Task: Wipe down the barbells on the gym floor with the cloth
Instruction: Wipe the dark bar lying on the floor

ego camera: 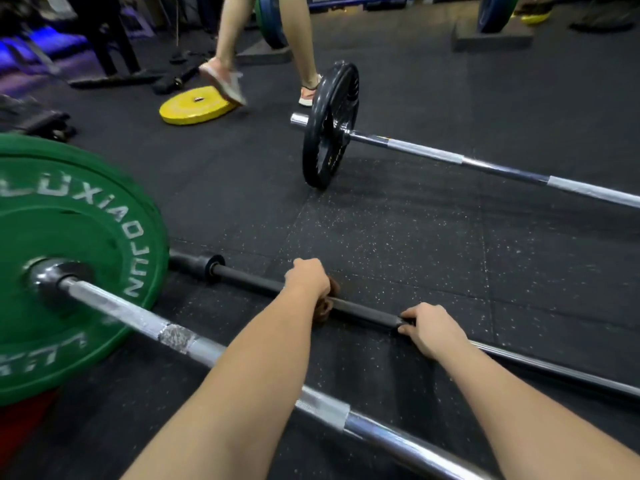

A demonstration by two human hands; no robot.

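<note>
A bare black barbell [363,311] lies on the dark rubber floor in front of me. My left hand [308,277] is closed over a brown cloth [329,303] wrapped around its shaft. A short way to the right, my right hand [427,327] grips the same bar with its fingers. Nearer to me lies a chrome barbell [166,330] carrying a green plate [69,237] at its left end; both my forearms reach over it. A third chrome barbell [485,166] with a black plate [329,126] lies farther off.
A yellow plate [195,105] lies flat on the floor at the back. Another person's legs [242,64] are stepping beside it, near the black plate. Dark equipment and straps sit at the far left; blocks and more plates stand along the back.
</note>
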